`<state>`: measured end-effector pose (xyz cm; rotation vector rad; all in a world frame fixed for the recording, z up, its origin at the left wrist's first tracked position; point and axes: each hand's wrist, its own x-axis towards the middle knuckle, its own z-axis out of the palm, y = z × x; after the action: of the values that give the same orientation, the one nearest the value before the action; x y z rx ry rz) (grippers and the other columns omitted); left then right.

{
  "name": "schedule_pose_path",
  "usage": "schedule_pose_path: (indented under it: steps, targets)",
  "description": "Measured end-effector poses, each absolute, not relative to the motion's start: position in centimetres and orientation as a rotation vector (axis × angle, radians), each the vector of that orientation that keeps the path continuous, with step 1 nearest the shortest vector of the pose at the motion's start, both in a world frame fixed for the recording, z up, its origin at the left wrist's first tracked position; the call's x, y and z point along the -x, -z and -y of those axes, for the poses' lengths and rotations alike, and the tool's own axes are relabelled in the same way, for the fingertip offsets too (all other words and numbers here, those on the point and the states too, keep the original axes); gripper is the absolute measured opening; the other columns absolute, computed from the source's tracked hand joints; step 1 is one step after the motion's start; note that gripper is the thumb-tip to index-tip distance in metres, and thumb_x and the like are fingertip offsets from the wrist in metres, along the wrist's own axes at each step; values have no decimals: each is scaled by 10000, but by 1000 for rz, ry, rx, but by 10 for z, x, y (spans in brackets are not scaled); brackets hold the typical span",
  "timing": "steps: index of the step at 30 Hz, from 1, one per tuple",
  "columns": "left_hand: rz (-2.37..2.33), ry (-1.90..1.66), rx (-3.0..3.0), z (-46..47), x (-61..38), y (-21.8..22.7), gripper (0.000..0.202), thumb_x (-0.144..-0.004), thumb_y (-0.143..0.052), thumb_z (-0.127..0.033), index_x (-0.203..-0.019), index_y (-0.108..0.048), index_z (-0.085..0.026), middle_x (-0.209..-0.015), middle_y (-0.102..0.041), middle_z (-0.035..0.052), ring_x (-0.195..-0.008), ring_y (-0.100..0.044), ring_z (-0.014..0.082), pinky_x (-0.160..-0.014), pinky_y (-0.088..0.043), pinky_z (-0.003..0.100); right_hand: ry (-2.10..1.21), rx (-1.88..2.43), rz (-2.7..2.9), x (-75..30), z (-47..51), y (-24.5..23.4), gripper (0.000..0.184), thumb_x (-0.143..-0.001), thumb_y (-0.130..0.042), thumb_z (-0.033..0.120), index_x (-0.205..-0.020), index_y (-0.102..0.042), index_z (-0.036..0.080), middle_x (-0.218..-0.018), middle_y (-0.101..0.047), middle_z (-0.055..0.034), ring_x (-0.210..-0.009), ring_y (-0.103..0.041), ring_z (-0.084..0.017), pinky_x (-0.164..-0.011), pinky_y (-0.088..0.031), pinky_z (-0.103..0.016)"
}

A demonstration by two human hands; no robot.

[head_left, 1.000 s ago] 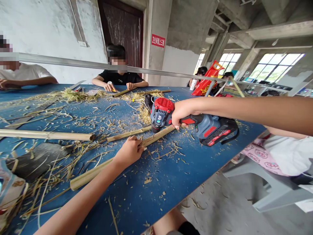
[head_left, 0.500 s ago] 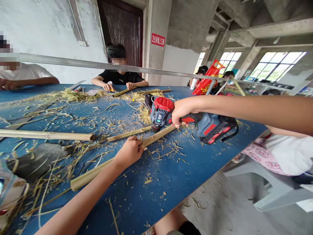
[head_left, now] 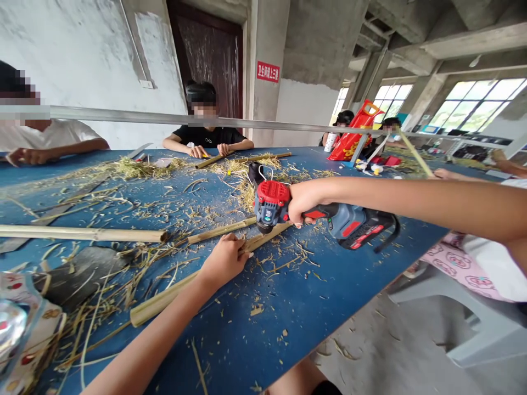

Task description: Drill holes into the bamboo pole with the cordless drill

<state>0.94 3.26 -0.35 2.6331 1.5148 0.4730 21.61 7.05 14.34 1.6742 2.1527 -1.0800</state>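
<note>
My left hand (head_left: 228,260) is closed around a bamboo pole (head_left: 158,303) that lies slantwise on the blue table (head_left: 263,340). In my right hand (head_left: 303,202) is a red and grey cordless drill (head_left: 272,197), its grip and battery pointing to the right. The drill's chuck is turned down at the pole, just beyond my left fingers. Whether a bit touches the bamboo is hidden. Behind the pole lies another bamboo piece (head_left: 220,230), partly covered by the drill.
Fibres and shavings (head_left: 144,166) litter the table. A thicker bamboo pole (head_left: 82,233) and a dark flat piece (head_left: 84,274) lie at left. A metal bar (head_left: 164,116) crosses above the far side. Co-workers sit opposite; a red bag (head_left: 352,134) and grey stool (head_left: 465,323) are at right.
The view has shifted slightly, so most things appear a little lower and to the right. The drill's head has come slightly closer to my left hand. Both hands keep their hold.
</note>
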Motion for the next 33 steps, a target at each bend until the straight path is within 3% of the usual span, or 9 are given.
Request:
schedule_pose_path:
  steps: [6, 11, 16, 19, 21, 25, 33]
  targets:
    - [-1694, -386, -2697, -25, -10, 5, 232, -810, -410, -309, -858, -561, -139, -826, -530, 86, -758, -555, 193, -693, -446, 303, 1136, -1706, -2249, -231, -52, -133, 64, -489, -533, 94, -538, -505, 125, -442, -494, 4, -434, -485, -127, -407, -385, -235]
    - [-1897, -257, -2745, -8, -20, -13, 328, -858, -281, -317, -994, -518, -136, -930, -512, 110, -624, -583, 170, -532, -442, 287, 927, -1673, -2659, -252, -12, -120, 111, -533, -481, 110, -634, -478, 156, -518, -455, 42, -472, -378, -70, -433, -300, -198]
    - [-2042, -241, -2776, -10, -30, -36, 364, -865, -251, -306, -1110, -478, -161, -922, -538, 117, -644, -601, 197, -475, -420, 274, 869, -1755, -2811, -284, 13, -128, 60, -575, -493, 146, -608, -447, 166, -560, -460, 37, -525, -348, -76, -487, -314, -209]
    - [-2288, -182, -2646, -21, -14, -43, 375, -861, -234, -276, -1101, -487, -138, -860, -558, 116, -550, -587, 208, -426, -389, 288, 975, -1903, -2781, -308, 30, -139, 60, -574, -517, 155, -626, -498, 176, -580, -500, 22, -528, -388, -92, -479, -331, -216]
    - [-2419, -202, -2593, -25, 1, -47, 359, -857, -252, -290, -1044, -516, -134, -833, -565, 108, -559, -590, 219, -446, -390, 294, 1144, -2009, -2713, -324, 41, -143, 122, -562, -534, 148, -678, -557, 182, -637, -555, 3, -552, -445, -109, -484, -359, -222]
    - [-2471, -428, -2603, -14, 12, -60, 363, -860, -280, -373, -1101, -483, -193, -893, -580, 71, -626, -595, 205, -490, -388, 277, 1709, -2113, -2554, -345, 47, -133, 218, -556, -545, 145, -761, -613, 168, -726, -607, -20, -566, -505, -118, -514, -414, -232]
    - [-2360, -658, -2521, 7, -9, -78, 400, -847, -319, -409, -1185, -431, -228, -994, -588, 58, -695, -597, 184, -541, -401, 257, 2935, -1798, -2352, -368, -24, -65, 276, -518, -546, 120, -788, -603, 118, -712, -601, -32, -453, -451, -71, -475, -393, -232]
